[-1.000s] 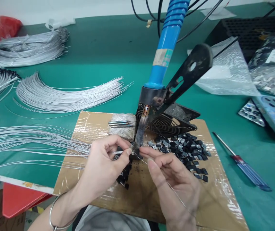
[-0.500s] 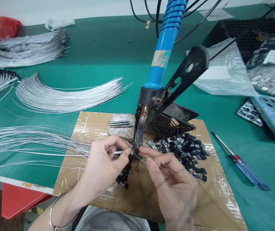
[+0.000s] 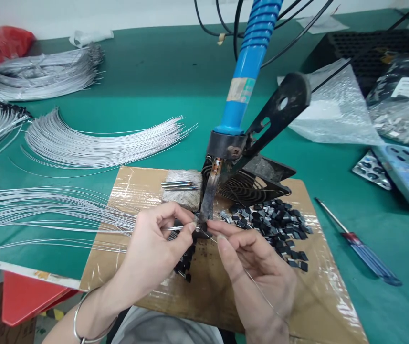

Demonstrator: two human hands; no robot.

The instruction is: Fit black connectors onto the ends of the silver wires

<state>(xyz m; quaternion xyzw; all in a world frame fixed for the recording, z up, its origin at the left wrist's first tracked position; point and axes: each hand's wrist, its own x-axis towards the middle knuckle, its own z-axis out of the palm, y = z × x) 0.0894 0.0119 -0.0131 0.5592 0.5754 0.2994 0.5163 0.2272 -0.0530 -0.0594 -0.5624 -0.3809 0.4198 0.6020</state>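
A soldering iron with a blue handle is clamped in a black stand, its tip pointing down. Just left of the tip's lower end, my left hand pinches a thin white wire between thumb and forefinger; its very end is too small to make out. My right hand is closed on a thin strand of solder wire, which runs across the palm toward the iron's tip. The right forefinger reaches close to a small dark piece under the tip. Small black parts lie partly hidden below my left hand.
A cardboard sheet lies under the work. Small black connectors are heaped at right, by a black fan. White wire bundles lie left. A screwdriver and a phone rest on the right.
The camera view has shifted very slightly. Both hands stay at the iron's tip in nearly the same pose, with the solder wire still held between them.
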